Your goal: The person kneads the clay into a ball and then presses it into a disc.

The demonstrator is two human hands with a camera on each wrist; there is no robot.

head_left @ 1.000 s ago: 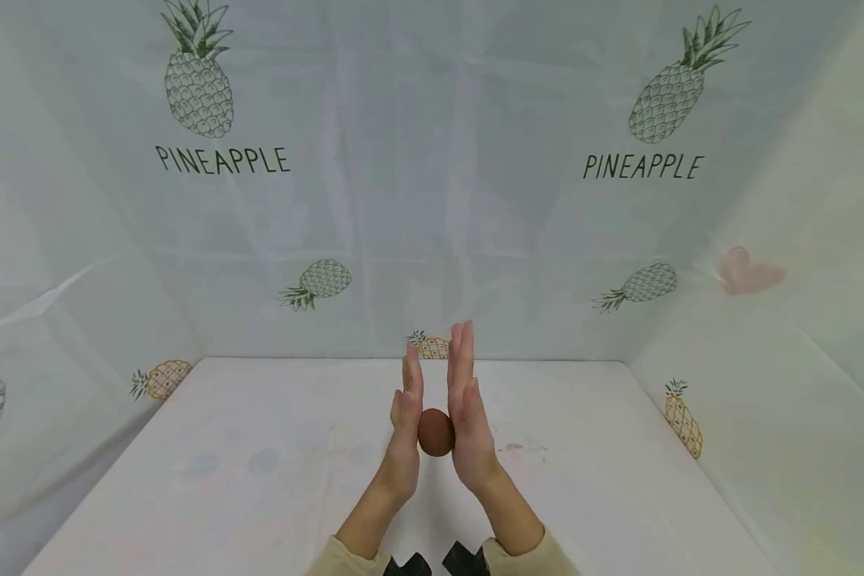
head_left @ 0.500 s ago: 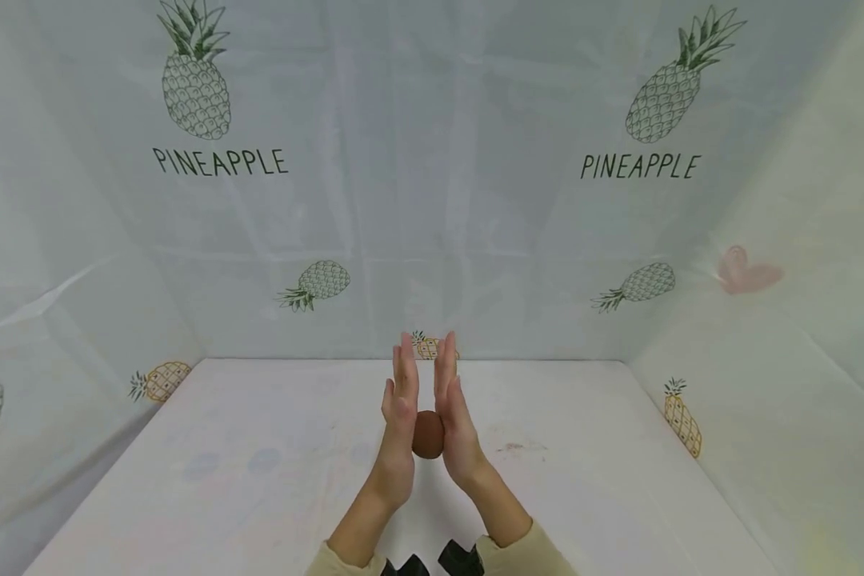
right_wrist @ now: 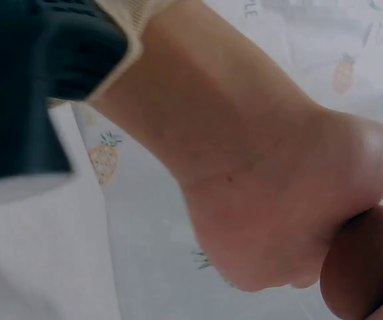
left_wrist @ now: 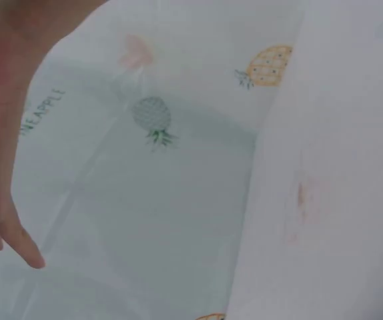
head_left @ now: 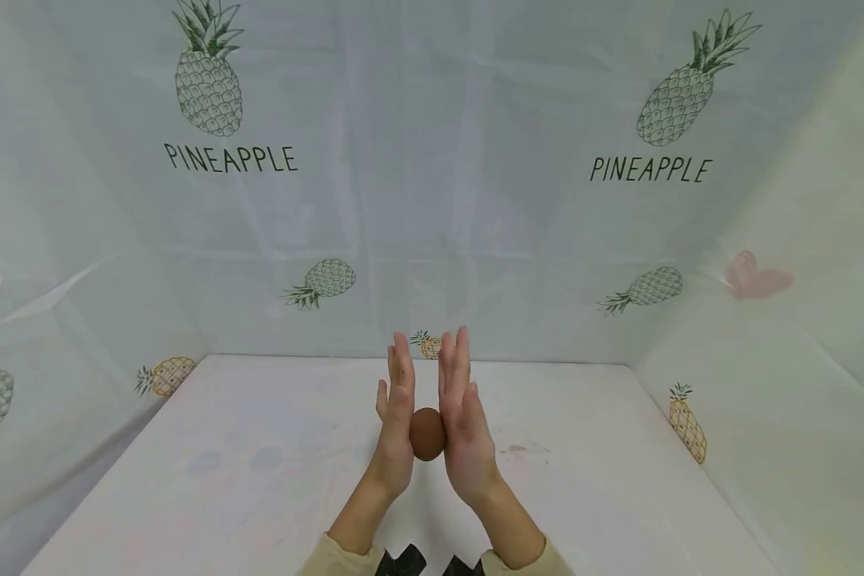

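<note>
A smooth brown egg [head_left: 427, 434] is held between my two palms in the head view, above the white tabletop. My left hand [head_left: 394, 436] presses on its left side, with straight fingers pointing away from me. Opposite it, my right hand [head_left: 470, 444] presses on the right side, fingers also straight and thumb up. The right wrist view shows the egg [right_wrist: 358, 267] against the heel of the right palm [right_wrist: 285, 200], partly cut off by the frame. In the left wrist view, part of a hand [left_wrist: 1, 120] shows along the left edge.
The white tabletop [head_left: 274, 496] has faint stains and a reddish smudge [head_left: 516, 450]. Pale sheeting [head_left: 432, 200] with pineapple prints stands behind it and along both sides. Black straps [head_left: 406, 562] sit at the beige sleeves [head_left: 526, 564].
The hands have shifted slightly left with the egg between them. My left hand has slid forward against the right, which drew back and then came forward again. The view has tilted slightly.
</note>
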